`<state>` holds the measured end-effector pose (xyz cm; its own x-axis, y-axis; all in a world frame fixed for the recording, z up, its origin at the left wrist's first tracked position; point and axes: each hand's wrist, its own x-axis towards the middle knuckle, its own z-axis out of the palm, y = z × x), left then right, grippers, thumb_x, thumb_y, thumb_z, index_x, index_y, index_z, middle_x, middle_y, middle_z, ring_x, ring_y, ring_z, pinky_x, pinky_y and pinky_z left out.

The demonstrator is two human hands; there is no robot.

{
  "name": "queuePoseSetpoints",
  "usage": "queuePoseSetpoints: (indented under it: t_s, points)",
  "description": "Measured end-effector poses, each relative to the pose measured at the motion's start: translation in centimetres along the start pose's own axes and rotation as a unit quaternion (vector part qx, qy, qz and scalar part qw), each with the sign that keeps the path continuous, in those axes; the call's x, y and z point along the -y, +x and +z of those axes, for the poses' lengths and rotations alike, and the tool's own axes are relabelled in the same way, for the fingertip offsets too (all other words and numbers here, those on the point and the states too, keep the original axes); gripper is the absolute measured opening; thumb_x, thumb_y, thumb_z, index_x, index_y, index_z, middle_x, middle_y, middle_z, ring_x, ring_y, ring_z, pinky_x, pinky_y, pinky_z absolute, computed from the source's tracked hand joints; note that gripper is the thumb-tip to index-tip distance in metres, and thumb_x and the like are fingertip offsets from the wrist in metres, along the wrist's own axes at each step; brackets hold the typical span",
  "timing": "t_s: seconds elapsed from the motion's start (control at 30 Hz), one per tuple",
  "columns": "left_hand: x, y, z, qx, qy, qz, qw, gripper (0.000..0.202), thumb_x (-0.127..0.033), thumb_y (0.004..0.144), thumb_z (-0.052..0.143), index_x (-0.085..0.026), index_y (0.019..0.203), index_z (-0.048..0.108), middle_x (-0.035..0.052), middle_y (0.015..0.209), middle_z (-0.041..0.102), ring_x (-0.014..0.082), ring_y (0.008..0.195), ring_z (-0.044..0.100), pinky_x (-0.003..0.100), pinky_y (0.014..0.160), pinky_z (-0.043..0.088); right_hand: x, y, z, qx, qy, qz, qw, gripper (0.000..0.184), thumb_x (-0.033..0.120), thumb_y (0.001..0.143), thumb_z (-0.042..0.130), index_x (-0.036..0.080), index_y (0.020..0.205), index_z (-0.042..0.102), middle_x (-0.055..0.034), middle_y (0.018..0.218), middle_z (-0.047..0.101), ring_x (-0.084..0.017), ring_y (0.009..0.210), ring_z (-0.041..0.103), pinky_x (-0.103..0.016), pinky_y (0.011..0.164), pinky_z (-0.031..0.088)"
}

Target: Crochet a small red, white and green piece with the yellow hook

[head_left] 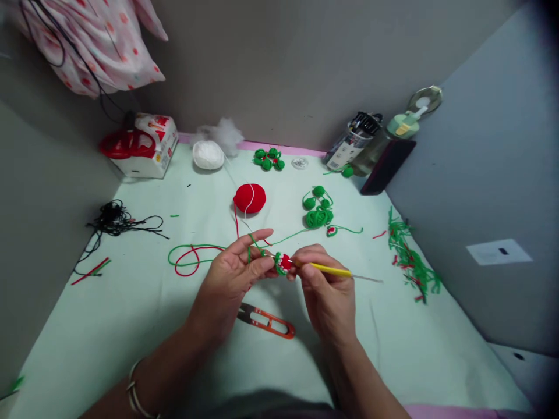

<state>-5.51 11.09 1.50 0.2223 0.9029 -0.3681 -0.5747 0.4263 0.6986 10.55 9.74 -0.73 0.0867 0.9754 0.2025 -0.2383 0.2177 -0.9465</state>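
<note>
1. the small crocheted piece (283,264): looped yarn, matt and bumpy.
2. the hook (331,270): smooth yellow plastic-looking handle, thin metal shaft.
3. the scissors (269,322): smooth orange handle, dark metal blades.
4. the red ball (250,198) and white ball (208,156): soft, matt yarn.
5. the stuffing (229,135): wispy, fluffy fibre.
6. the box (161,145): printed card.
7. the hanging cloth (100,49): soft, creased fabric.
8. the bangle (131,386): shiny, smooth metal.
9. the bottle (370,153): see-through, smooth.

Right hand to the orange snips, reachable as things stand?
Probably not: the right hand holds the yellow hook, so its grip is taken, though the orange snips lie nearby, handle uncovered.
</note>
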Motion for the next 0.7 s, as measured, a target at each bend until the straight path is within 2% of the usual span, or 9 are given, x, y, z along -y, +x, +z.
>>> queuePoseSetpoints:
  t_s: [0.2, 0.33, 0.43, 0.53, 0.6, 0.7]
  points:
    - [-0.2, 0.1, -0.9, 0.024, 0.045, 0.008, 0.999, 0.040, -0.020, 0.080, 0.089, -0.026, 0.119, 0.080, -0.0031, 0.075, 0.071, 0.0095, 0.068, 0.068, 0.018, 0.065, 0.052, 0.2, 0.1, -0.1, -0.002, 0.000, 0.012, 1.000, 0.007, 0.028, 0.091, 0.078, 0.030, 0.095, 0.084, -0.0024, 0.088, 0.070, -0.015, 0.070, 0.064, -0.031, 0.064, 0.058]
    - [-0.5, 0.1, -1.1, 0.028, 0.094, 0.008, 0.995, 0.048, -0.019, 0.076, 0.091, -0.028, 0.122, 0.079, -0.0054, 0.075, 0.064, 0.0059, 0.055, 0.058, 0.017, 0.052, 0.045, 0.1, 0.1, -0.3, 0.011, 0.001, 0.019, 1.000, 0.008, 0.029, 0.092, 0.078, 0.031, 0.097, 0.084, -0.0014, 0.088, 0.070, -0.014, 0.072, 0.064, -0.030, 0.066, 0.055]
    - [-1.0, 0.4, -1.1, 0.081, 0.113, -0.051, 0.989, 0.077, -0.021, 0.074, 0.091, -0.032, 0.145, 0.063, -0.0078, 0.072, 0.061, 0.0031, 0.042, 0.042, 0.017, 0.039, 0.029, -0.1, 0.1, -0.2, 0.030, 0.013, 0.040, 0.999, 0.007, 0.035, 0.089, 0.080, 0.030, 0.092, 0.085, -0.0021, 0.085, 0.070, -0.016, 0.076, 0.065, -0.031, 0.067, 0.054]
    - [-1.4, 0.8, -1.3, 0.152, 0.112, -0.125, 0.974, 0.100, -0.025, 0.074, 0.091, -0.031, 0.161, 0.042, -0.0086, 0.069, 0.061, 0.0026, 0.038, 0.032, 0.019, 0.037, 0.019, -0.1, 0.1, 0.1, 0.055, 0.040, 0.064, 0.996, 0.012, 0.041, 0.087, 0.082, 0.029, 0.089, 0.084, -0.0047, 0.091, 0.074, -0.020, 0.085, 0.068, -0.035, 0.075, 0.057]
    - [-1.3, 1.0, -1.5, 0.182, 0.105, -0.153, 0.966, 0.096, -0.028, 0.075, 0.090, -0.028, 0.160, 0.043, -0.0074, 0.071, 0.062, 0.0014, 0.038, 0.028, 0.020, 0.039, 0.014, -0.1, 0.1, 0.3, 0.069, 0.063, 0.077, 0.993, 0.013, 0.041, 0.086, 0.083, 0.028, 0.087, 0.084, -0.0053, 0.092, 0.076, -0.020, 0.084, 0.069, -0.037, 0.076, 0.058]
    - [-0.7, 1.1, -1.7, 0.205, 0.090, -0.165, 0.961, 0.082, -0.032, 0.078, 0.086, -0.030, 0.153, 0.053, -0.0057, 0.076, 0.063, 0.0005, 0.041, 0.021, 0.022, 0.041, 0.009, 0.2, -0.1, 0.4, 0.064, 0.098, 0.111, 0.987, 0.016, 0.042, 0.084, 0.085, 0.027, 0.082, 0.081, -0.0034, 0.083, 0.073, -0.017, 0.072, 0.065, -0.031, 0.064, 0.055]
